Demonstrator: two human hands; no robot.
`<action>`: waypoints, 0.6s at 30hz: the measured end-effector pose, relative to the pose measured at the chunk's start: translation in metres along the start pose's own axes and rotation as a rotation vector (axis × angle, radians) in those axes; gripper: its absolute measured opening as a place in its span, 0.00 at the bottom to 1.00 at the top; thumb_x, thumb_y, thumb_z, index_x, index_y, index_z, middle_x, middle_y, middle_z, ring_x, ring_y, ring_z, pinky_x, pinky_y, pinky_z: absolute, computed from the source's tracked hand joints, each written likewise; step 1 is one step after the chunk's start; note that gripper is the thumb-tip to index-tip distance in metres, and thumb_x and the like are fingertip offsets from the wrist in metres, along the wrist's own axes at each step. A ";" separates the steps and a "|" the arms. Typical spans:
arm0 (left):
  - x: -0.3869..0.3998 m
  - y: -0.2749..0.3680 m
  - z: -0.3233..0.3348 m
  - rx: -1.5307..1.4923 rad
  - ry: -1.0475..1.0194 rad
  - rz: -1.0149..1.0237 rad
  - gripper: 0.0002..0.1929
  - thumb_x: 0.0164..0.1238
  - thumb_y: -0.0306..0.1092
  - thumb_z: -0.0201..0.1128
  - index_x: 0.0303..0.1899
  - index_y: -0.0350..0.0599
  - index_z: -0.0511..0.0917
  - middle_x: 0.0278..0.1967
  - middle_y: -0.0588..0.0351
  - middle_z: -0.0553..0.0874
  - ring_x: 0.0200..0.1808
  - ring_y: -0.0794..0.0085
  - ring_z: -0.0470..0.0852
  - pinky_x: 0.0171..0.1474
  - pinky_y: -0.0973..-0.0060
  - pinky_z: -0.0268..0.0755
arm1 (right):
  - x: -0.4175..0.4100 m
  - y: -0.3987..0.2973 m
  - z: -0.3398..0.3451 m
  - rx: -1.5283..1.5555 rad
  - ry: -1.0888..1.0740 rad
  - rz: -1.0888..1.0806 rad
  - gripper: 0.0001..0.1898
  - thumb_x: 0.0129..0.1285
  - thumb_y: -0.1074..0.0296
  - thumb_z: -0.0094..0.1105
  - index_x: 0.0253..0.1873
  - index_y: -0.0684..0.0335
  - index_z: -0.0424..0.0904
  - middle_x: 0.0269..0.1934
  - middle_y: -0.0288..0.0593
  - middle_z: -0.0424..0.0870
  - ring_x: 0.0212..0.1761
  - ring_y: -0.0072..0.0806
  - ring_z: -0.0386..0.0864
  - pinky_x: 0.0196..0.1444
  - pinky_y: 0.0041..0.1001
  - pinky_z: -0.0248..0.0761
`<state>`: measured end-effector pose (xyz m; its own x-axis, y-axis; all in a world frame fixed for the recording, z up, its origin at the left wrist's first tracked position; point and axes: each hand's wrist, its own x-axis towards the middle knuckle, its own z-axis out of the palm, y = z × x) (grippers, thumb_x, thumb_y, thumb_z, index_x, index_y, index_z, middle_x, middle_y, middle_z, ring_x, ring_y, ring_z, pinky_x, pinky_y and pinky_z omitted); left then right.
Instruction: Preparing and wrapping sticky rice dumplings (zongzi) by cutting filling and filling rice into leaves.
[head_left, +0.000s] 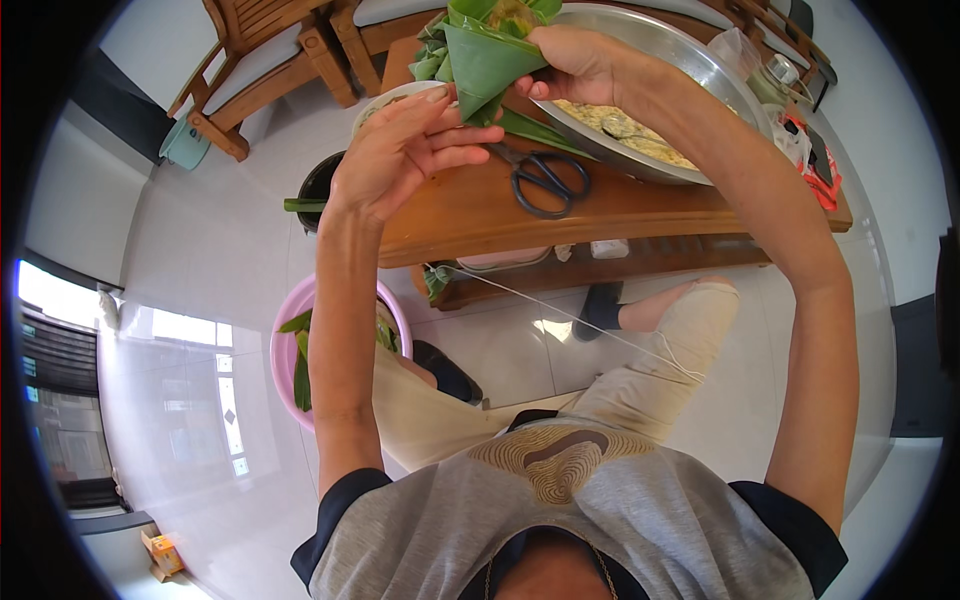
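Note:
My right hand (581, 66) grips a cone of folded green leaves (491, 64) by its right side, near the top of the view. A yellowish filling (516, 15) shows in the cone's mouth. At the cone's lower tip is my left hand (412, 146), fingers spread; whether they bear any of its weight I cannot tell. Under my right forearm stands a large steel basin (720, 67) of yellowish grain (645, 139), with a metal spoon (619, 127) in it. Black-handled scissors (551, 184) lie on the wooden table (457, 214), beside loose leaf strips (544, 133).
Wrapped leaf bundles (433, 56) and a partly hidden bowl (375, 105) sit beyond my left hand. A pink tub (281, 375) holds leaves at lower left, below a dark bucket (319, 180). White string (562, 307) runs from the table's underside across my knee. A glass jar (780, 75) stands right.

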<state>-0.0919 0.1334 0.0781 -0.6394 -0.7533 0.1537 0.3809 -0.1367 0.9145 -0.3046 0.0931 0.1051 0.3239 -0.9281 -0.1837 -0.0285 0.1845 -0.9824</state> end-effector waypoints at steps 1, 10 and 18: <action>-0.001 0.000 -0.001 0.001 0.003 0.001 0.17 0.68 0.34 0.48 0.50 0.29 0.67 0.47 0.41 0.76 0.45 0.52 0.79 0.44 0.69 0.77 | -0.001 -0.001 0.003 0.001 0.012 0.003 0.05 0.60 0.74 0.43 0.35 0.67 0.71 0.21 0.37 0.71 0.19 0.18 0.68 0.16 0.15 0.60; -0.002 -0.002 0.002 0.139 0.071 0.135 0.20 0.66 0.39 0.52 0.52 0.32 0.68 0.45 0.46 0.77 0.43 0.61 0.79 0.45 0.71 0.76 | -0.025 -0.016 0.035 -0.588 0.046 -0.180 0.06 0.58 0.73 0.50 0.37 0.67 0.74 0.22 0.41 0.74 0.21 0.23 0.71 0.20 0.21 0.64; -0.008 -0.058 0.023 -0.073 0.608 0.594 0.17 0.57 0.24 0.60 0.49 0.37 0.70 0.46 0.54 0.75 0.47 0.71 0.75 0.49 0.75 0.70 | -0.042 0.004 0.055 -0.823 0.282 -0.904 0.11 0.54 0.71 0.58 0.41 0.69 0.75 0.30 0.53 0.79 0.32 0.42 0.78 0.36 0.30 0.70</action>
<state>-0.1247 0.1620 0.0330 0.1416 -0.9248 0.3531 0.5951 0.3646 0.7162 -0.2659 0.1508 0.1103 0.3253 -0.6727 0.6646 -0.5156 -0.7154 -0.4717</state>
